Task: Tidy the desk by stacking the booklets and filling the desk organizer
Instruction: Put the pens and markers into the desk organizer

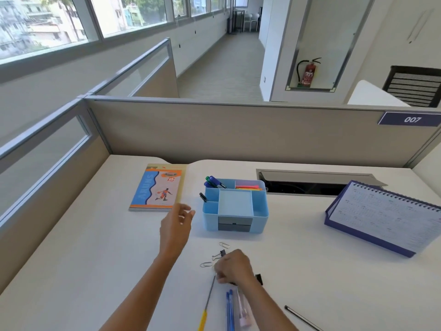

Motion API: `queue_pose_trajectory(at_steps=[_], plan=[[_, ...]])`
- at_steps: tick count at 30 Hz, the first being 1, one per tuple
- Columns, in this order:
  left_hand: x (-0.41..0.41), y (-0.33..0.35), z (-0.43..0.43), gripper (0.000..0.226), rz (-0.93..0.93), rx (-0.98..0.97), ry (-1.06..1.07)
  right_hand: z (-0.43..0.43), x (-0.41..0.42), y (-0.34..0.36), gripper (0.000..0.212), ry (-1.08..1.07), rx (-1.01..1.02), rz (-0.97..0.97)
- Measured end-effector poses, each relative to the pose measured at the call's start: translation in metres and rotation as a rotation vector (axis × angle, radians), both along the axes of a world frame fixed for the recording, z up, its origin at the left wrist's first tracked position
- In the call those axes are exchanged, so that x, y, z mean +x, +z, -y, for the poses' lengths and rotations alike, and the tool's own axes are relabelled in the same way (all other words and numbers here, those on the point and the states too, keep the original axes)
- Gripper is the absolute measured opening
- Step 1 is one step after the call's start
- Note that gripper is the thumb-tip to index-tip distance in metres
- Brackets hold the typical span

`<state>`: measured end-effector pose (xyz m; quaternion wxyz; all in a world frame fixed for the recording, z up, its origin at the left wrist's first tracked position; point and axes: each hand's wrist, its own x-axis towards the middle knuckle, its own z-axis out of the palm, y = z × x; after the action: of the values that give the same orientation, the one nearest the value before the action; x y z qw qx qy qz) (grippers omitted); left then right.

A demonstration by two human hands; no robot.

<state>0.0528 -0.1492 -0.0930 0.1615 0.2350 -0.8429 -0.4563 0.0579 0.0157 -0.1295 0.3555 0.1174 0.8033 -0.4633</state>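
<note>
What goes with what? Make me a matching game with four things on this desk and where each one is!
Things:
1. booklet
2. markers
3. calendar
4. blue pens

Places:
A. standing in the back left compartment of the desk organizer
B. lying near the front edge of the desk
C. flat on the desk, left of the desk organizer
D. propped up on the right side of the desk

Pairs: 1-C, 2-A, 3-D, 4-B

Right hand (pixel 232 266) grasp hidden, seemingly curled; blue pens (pixel 229 311) cropped at bottom.
</note>
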Motion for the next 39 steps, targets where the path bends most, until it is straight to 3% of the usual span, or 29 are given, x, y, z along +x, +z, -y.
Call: queue_pose_trajectory(at_steps=[6,9,14,18,23,26,28,33,39], plan=[[0.053,-0.022,-0.014,0.018,0.235,0.359,-0.252,-0.025,-0.028,0.022,0.004,-0.497,-0.528,0.058],[0.052,-0.011,-0.017,0.013,0.209,0.51,-0.275,-0.029,-0.033,0.029,0.004,-0.646,-0.673,0.105],[0.028,0.019,-0.011,0.006,0.101,0.367,-0.217,-0.028,-0.032,0.032,0.008,-0.708,-0.763,0.11],[0.002,0.046,0.003,0.006,-0.02,0.093,-0.106,-0.032,-0.025,0.029,0.015,-0.5,-0.537,0.037],[-0.036,0.083,0.019,0.016,-0.128,-0.252,-0.018,-0.032,0.001,0.032,0.015,0.119,0.057,-0.057],[-0.057,0.092,0.025,0.02,-0.058,-0.39,-0.068,-0.024,0.019,0.028,0.011,0.401,0.308,-0.077],[-0.066,0.094,0.022,0.02,0.03,-0.473,-0.108,-0.02,0.027,0.024,0.013,0.515,0.451,-0.189],[-0.074,0.088,0.005,0.017,0.237,-0.589,-0.181,-0.012,0.041,0.012,0.033,0.628,0.625,-0.398],[-0.079,0.055,0.005,0.026,0.301,-0.594,-0.231,-0.009,0.046,0.001,0.037,0.574,0.629,-0.417]])
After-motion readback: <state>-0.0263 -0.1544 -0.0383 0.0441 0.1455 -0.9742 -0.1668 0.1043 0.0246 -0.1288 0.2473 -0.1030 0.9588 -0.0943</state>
